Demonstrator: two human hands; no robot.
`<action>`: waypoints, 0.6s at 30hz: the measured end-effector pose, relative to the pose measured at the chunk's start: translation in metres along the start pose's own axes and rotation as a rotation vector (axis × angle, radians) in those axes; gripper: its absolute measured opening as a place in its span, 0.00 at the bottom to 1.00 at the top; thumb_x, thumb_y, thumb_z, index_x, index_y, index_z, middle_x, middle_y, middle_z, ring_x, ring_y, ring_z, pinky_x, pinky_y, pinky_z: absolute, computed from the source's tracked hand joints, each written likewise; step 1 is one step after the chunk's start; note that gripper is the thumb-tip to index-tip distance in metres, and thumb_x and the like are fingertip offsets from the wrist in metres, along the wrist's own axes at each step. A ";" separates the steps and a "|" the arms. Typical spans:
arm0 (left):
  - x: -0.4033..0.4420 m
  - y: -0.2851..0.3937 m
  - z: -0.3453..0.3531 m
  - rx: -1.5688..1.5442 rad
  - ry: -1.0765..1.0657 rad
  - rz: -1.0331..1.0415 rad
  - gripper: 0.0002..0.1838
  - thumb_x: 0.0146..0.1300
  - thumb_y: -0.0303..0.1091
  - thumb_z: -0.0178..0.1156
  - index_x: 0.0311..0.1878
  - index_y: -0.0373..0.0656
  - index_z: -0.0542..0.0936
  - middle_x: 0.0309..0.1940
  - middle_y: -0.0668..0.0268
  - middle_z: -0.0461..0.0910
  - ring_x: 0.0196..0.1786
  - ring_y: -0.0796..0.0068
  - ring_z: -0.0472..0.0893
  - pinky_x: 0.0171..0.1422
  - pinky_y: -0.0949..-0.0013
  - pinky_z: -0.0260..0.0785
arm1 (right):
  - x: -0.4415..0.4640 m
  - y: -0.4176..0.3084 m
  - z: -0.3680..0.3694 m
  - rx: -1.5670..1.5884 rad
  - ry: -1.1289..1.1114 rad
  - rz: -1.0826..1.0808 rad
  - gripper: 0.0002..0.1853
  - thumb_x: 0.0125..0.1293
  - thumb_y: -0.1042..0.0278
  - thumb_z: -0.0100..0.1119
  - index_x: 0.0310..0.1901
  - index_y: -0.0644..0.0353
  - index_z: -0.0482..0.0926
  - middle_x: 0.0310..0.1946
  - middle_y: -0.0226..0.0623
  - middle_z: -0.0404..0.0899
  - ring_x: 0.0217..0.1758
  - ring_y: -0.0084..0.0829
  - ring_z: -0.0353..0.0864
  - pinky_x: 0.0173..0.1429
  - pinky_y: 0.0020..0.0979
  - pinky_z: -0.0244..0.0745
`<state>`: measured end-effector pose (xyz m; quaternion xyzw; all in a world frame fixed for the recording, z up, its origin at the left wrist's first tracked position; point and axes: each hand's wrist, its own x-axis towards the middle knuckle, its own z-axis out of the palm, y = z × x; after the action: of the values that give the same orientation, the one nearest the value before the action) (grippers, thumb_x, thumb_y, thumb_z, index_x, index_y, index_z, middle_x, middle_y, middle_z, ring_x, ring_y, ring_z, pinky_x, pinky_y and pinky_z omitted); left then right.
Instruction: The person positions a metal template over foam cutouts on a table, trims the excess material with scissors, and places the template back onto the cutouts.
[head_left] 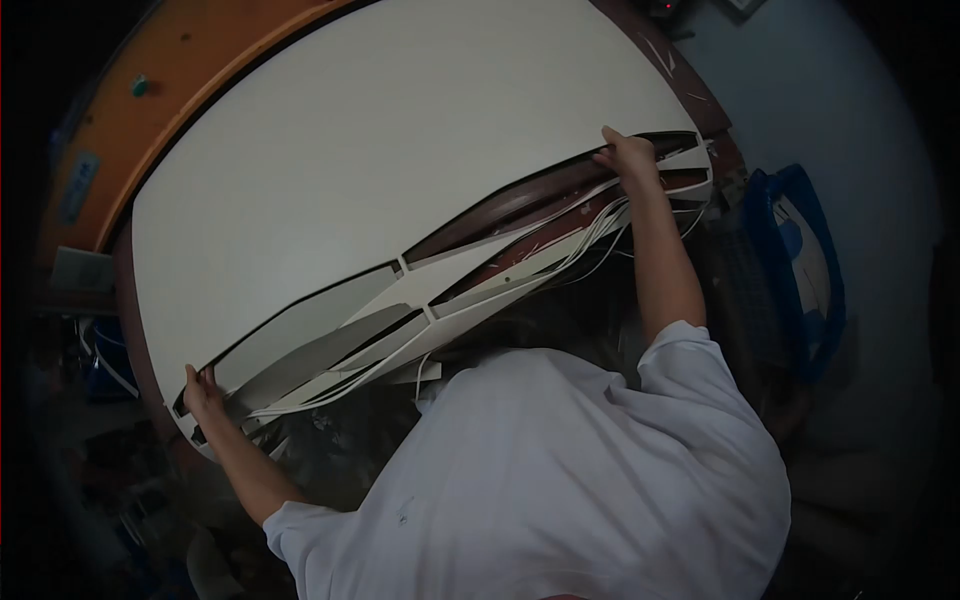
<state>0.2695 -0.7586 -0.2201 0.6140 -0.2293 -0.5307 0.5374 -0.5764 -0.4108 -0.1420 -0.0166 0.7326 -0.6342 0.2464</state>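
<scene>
1. A large, flat white sheet (370, 160) lies on a dark red tabletop (690, 70).
2. Thin, curving white strips (455, 322) run along its near side.
3. The bare left hand (205, 398) and bare right hand (632, 160) touch the sheet's near edge, well apart; whether fingers clamp it, I cannot tell.

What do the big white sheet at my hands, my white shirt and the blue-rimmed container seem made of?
Large flat white sheet: perhaps plastic or coated board, matte; its face is smooth and even.
White shirt: soft matte fabric, judging by its creases.
Blue-rimmed container: probably smooth plastic, from its evenly coloured, rounded rim; the dimness leaves doubt.
</scene>
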 end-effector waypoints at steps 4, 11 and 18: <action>0.046 -0.008 -0.032 -0.002 -0.060 -0.023 0.23 0.76 0.40 0.53 0.60 0.25 0.70 0.56 0.51 0.76 0.61 0.58 0.77 0.72 0.57 0.71 | -0.009 -0.006 0.001 0.024 0.014 -0.001 0.14 0.64 0.67 0.68 0.35 0.69 0.75 0.30 0.36 0.75 0.28 0.28 0.78 0.33 0.31 0.87; 0.050 -0.012 -0.042 0.012 -0.071 0.019 0.21 0.76 0.40 0.54 0.55 0.26 0.72 0.52 0.53 0.78 0.57 0.62 0.79 0.68 0.60 0.74 | -0.001 -0.003 0.004 0.039 0.041 -0.001 0.15 0.63 0.69 0.67 0.37 0.75 0.74 0.29 0.38 0.75 0.24 0.31 0.80 0.28 0.31 0.86; 0.037 -0.014 -0.036 0.041 -0.073 0.030 0.19 0.75 0.39 0.55 0.48 0.26 0.74 0.42 0.55 0.80 0.46 0.65 0.81 0.65 0.61 0.77 | -0.009 -0.013 0.009 -0.029 0.080 0.023 0.17 0.65 0.65 0.67 0.39 0.74 0.74 0.31 0.38 0.75 0.27 0.30 0.80 0.32 0.31 0.87</action>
<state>0.3099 -0.7703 -0.2526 0.6016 -0.2686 -0.5399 0.5240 -0.5687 -0.4191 -0.1272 0.0136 0.7510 -0.6210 0.2240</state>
